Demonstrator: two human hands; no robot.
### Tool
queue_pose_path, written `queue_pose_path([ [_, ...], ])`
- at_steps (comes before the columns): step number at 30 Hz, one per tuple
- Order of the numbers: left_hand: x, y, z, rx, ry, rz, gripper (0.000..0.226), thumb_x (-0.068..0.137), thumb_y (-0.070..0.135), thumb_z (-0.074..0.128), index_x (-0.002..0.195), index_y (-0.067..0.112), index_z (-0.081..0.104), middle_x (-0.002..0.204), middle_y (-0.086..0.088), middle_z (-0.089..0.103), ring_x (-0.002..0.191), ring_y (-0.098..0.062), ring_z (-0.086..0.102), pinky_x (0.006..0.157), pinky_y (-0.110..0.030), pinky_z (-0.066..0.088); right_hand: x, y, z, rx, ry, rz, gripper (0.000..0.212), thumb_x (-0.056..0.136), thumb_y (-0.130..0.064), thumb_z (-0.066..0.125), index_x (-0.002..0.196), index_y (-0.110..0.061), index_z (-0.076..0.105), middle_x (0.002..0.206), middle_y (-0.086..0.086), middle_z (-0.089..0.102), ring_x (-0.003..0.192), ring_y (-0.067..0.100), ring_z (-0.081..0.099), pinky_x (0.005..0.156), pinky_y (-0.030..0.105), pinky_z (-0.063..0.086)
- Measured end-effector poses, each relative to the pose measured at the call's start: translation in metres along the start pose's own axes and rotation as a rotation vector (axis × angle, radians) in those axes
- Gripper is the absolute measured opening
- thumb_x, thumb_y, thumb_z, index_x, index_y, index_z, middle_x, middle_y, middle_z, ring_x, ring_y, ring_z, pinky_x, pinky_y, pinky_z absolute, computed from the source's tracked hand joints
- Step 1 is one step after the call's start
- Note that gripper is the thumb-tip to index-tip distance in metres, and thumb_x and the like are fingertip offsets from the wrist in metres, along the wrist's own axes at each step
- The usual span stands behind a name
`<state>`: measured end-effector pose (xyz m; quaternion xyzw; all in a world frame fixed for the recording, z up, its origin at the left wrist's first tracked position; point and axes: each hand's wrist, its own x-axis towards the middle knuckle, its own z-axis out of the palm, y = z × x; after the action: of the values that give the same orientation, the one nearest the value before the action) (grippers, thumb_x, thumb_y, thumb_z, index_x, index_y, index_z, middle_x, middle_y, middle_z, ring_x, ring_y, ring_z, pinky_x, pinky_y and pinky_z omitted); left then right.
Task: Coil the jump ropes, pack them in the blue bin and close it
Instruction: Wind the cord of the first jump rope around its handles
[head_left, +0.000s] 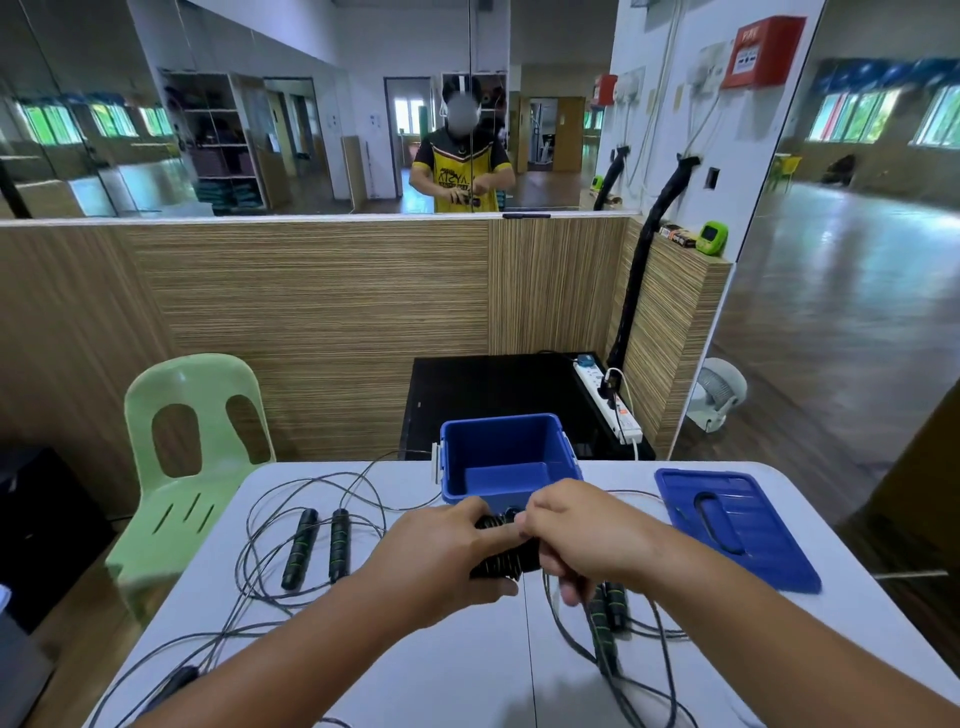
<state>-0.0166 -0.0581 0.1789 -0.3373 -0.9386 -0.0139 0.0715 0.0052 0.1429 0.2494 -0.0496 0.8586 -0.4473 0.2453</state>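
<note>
White table (467, 686), loose rope cords across it. Third pair of foam handles (605, 623) lies under the right wrist. Left hand (441, 551) wraps around the held jump rope handles (501, 558), above the table. Right hand (576, 540) has curled fingers pinching their top end. Second handle pair (317, 545) lies to the left. Blue bin (506, 452) is open, just behind the hands; blue lid (727, 525) lies flat to its right. Green chair (192, 441) far left.
</note>
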Motion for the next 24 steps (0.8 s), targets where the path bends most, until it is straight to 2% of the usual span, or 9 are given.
queue_pose_path([
  [6,0.001,0.002,0.003,-0.027,0.043,-0.006,0.053,0.087,0.063,0.061,0.134,0.054,0.038,0.122,0.008,0.059,0.094,-0.022,0.069,0.07,-0.035,0.056,-0.013,0.023,0.027,0.173,0.058,-0.062,0.026,0.108,-0.026,0.037,0.09,-0.012,0.048,0.058,0.005,0.058,0.047,0.024,0.059,0.049,0.028,0.048],
  [9,0.002,0.003,0.008,-0.059,0.062,-0.024,0.066,0.089,0.069,0.051,0.148,0.063,0.02,0.123,0.009,0.058,0.098,-0.019,0.066,0.074,-0.033,0.055,-0.018,0.038,0.037,0.231,0.086,-0.096,0.026,0.107,-0.027,0.038,0.091,-0.013,0.052,0.059,0.006,0.058,0.048,0.024,0.058,0.05,0.029,0.049],
  [12,0.001,0.002,0.006,-0.131,0.066,-0.098,0.075,0.09,0.071,0.052,0.15,0.068,0.007,0.122,0.013,0.055,0.098,-0.017,0.063,0.076,-0.031,0.052,-0.024,0.056,0.047,0.236,0.105,-0.147,0.026,0.106,-0.025,0.039,0.086,-0.018,0.054,0.06,0.006,0.058,0.051,0.025,0.057,0.054,0.032,0.05],
  [14,0.002,0.0,0.002,-0.193,0.084,-0.158,0.073,0.091,0.07,0.054,0.15,0.068,0.012,0.12,0.015,0.054,0.1,-0.015,0.061,0.08,-0.029,0.05,-0.027,0.067,0.053,0.226,0.122,-0.157,0.031,0.106,-0.025,0.039,0.079,-0.025,0.054,0.058,0.004,0.056,0.052,0.024,0.057,0.056,0.032,0.048],
  [17,0.005,0.001,-0.003,-0.203,0.099,-0.163,0.069,0.091,0.07,0.054,0.149,0.067,0.018,0.122,0.017,0.053,0.103,-0.011,0.058,0.082,-0.027,0.049,-0.026,0.084,0.064,0.24,0.166,-0.17,0.034,0.105,-0.023,0.039,0.075,-0.025,0.055,0.056,0.007,0.051,0.05,0.023,0.053,0.056,0.034,0.046],
  [19,0.006,0.005,-0.004,-0.22,0.088,-0.154,0.068,0.09,0.071,0.054,0.149,0.068,0.019,0.122,0.019,0.052,0.103,-0.01,0.057,0.083,-0.026,0.05,-0.023,0.095,0.071,0.171,0.223,-0.214,0.03,0.102,-0.029,0.04,0.076,-0.023,0.055,0.055,0.005,0.049,0.05,0.022,0.049,0.056,0.036,0.048],
  [22,0.007,0.009,-0.002,-0.273,0.074,-0.157,0.068,0.09,0.071,0.056,0.148,0.069,0.02,0.121,0.022,0.051,0.103,-0.008,0.055,0.085,-0.025,0.05,-0.018,0.11,0.075,-0.013,0.302,-0.299,0.03,0.09,-0.048,0.042,0.076,-0.025,0.056,0.056,-0.002,0.045,0.055,0.02,0.042,0.056,0.032,0.047],
  [24,0.008,0.011,-0.002,-0.318,0.073,-0.161,0.068,0.089,0.071,0.057,0.148,0.068,0.024,0.119,0.023,0.051,0.102,-0.007,0.054,0.085,-0.023,0.05,-0.015,0.119,0.074,-0.069,0.294,-0.326,0.028,0.091,-0.048,0.041,0.077,-0.029,0.055,0.06,-0.005,0.046,0.058,0.018,0.043,0.057,0.033,0.049],
])
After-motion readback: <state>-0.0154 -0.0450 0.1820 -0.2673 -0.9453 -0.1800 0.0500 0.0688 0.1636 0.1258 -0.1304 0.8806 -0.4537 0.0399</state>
